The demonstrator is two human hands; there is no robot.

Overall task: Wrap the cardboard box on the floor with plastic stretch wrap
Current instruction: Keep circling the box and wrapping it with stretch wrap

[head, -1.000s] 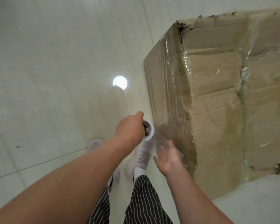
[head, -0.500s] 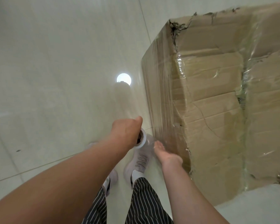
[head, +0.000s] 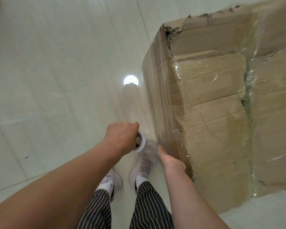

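A large worn cardboard box [head: 221,113] stands on the floor at the right, with clear stretch wrap over its left side and top. My left hand [head: 122,138] grips the top of the stretch wrap roll [head: 141,143], whose white core end shows beside my fingers. The clear film [head: 152,134] runs from the roll to the box's left side. My right hand [head: 169,161] is low beside the box's near corner, thumb up, its fingers hidden behind the palm and the film.
Pale glossy floor tiles [head: 56,80] spread to the left, with a bright lamp reflection [head: 130,80] near the box. My white shoes [head: 143,167] and striped trousers [head: 149,207] stand just left of the box's near corner.
My right hand has dropped and moved toward the box's near corner, turning from palm-out to edge-on. My left hand and the roll stayed nearly in place while the view shifted slightly left.
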